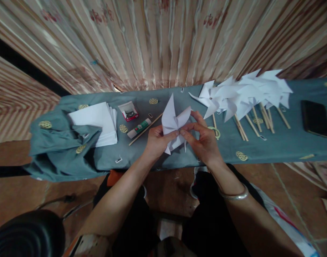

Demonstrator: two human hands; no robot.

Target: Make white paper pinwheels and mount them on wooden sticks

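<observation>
A white paper pinwheel is held up over the near middle of the cloth-covered bench. My left hand is closed on its left side, the thumb pressed at the centre. From the right, my right hand pinches the pinwheel, its thumb and finger meeting near the same centre point. Whether something small sits between the fingertips is too small to tell. Just left of the pinwheel lie a wooden stick and a green-and-white glue stick. Behind them is an open red-and-white box of small metal pins.
A stack of white paper lies on the left of the grey-green cloth. On the right, several finished pinwheels on wooden sticks overlap in a pile. A black phone lies at the far right. A striped curtain hangs behind.
</observation>
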